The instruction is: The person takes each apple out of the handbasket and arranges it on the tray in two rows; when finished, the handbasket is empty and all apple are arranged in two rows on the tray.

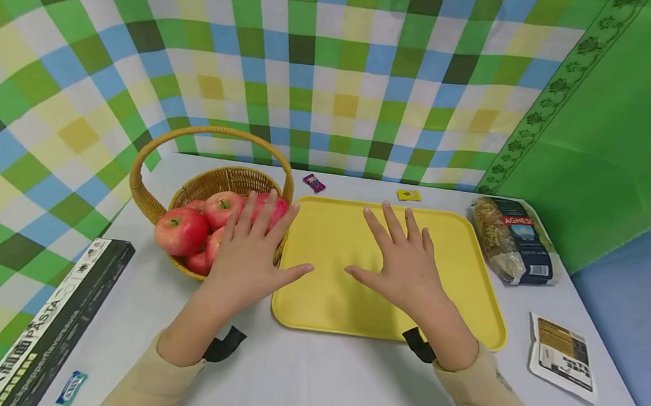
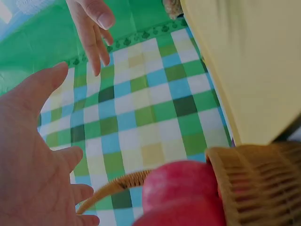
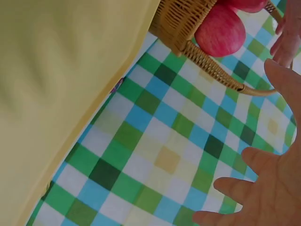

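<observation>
My left hand (image 1: 251, 258) is held up with its fingers spread, overlapping the right part of the apples in the head view. Red apples (image 1: 181, 231) fill a wicker basket (image 1: 236, 175) with a tall arched handle. Over the yellow tray (image 1: 323, 305) my right hand (image 1: 409, 264) hovers, fingers spread and nothing held. Both thumbs point toward each other. In the left wrist view the palm (image 2: 33, 160) faces the basket's apples (image 2: 181, 188), apart from them. The right wrist view shows the right hand's fingers (image 3: 235, 188) outstretched, away from the basket (image 3: 186, 21).
Behind the tray lie a purple candy (image 1: 314, 183) and a yellow candy (image 1: 409, 195). To the right are a bag labelled AGNESI (image 1: 520, 244) and a white-brown pouch (image 1: 563, 355). A black-white pasta box (image 1: 57, 328) and a small blue packet (image 1: 72, 388) lie at left.
</observation>
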